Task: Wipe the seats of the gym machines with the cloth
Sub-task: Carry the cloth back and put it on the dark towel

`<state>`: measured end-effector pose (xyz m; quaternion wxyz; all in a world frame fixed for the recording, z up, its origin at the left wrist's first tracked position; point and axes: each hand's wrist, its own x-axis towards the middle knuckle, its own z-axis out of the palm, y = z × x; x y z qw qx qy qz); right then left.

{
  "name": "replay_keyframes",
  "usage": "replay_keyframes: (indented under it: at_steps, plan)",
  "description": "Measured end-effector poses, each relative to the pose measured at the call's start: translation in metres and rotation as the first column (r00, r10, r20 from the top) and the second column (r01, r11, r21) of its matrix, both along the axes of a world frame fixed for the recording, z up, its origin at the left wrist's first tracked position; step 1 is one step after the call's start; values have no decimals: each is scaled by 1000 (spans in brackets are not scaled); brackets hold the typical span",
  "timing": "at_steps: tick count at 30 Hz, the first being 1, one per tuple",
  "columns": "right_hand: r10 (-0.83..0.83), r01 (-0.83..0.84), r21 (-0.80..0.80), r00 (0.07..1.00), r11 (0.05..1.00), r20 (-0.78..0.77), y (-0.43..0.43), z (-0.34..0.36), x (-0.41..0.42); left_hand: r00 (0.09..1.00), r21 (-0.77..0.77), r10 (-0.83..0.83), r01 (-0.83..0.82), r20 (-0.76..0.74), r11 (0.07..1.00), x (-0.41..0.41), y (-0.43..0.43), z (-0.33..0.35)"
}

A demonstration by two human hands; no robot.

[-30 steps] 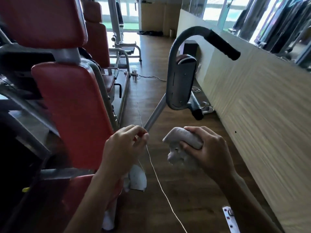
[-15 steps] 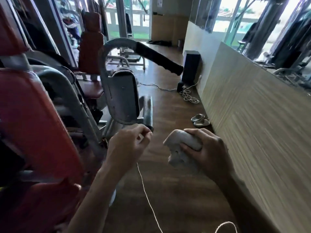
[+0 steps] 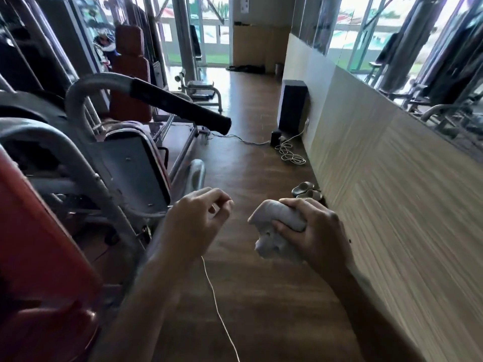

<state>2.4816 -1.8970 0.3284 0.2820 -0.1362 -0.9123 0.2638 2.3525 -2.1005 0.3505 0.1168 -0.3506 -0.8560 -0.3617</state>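
My right hand (image 3: 313, 228) grips a bunched white cloth (image 3: 274, 231) over the wooden floor, right of centre. My left hand (image 3: 198, 220) is beside it, with curled fingertips pinching a thin white string (image 3: 217, 296) that hangs down toward the floor. A red padded seat back (image 3: 39, 244) fills the lower left, close to my left arm. Further back stands another machine with a red seat back (image 3: 130, 69). Neither hand touches a seat.
A grey machine arm with a black foam handle (image 3: 180, 105) juts across the aisle at upper left. A wood-panelled wall (image 3: 392, 192) runs along the right. On the floor lie slippers (image 3: 305, 190), a coiled cable (image 3: 290, 152) and a black speaker (image 3: 292, 108).
The view has swung and moved along the aisle; the near red seat slid to the left edge and the handle arm shifted left. Both hands keep their holds.
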Motion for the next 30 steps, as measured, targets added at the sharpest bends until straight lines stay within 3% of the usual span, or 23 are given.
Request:
replay_keyframes:
  at_steps: [18,30]
  plan:
    - [5,-5,3,1000,1000,14,64,8,-70,1000,3,19,-19,22,1000,-64,76,-6]
    - [13,-12,-28,999,1000,52,248,-20,-163,988,-127,142,-133,61,983,-155,247,-46]
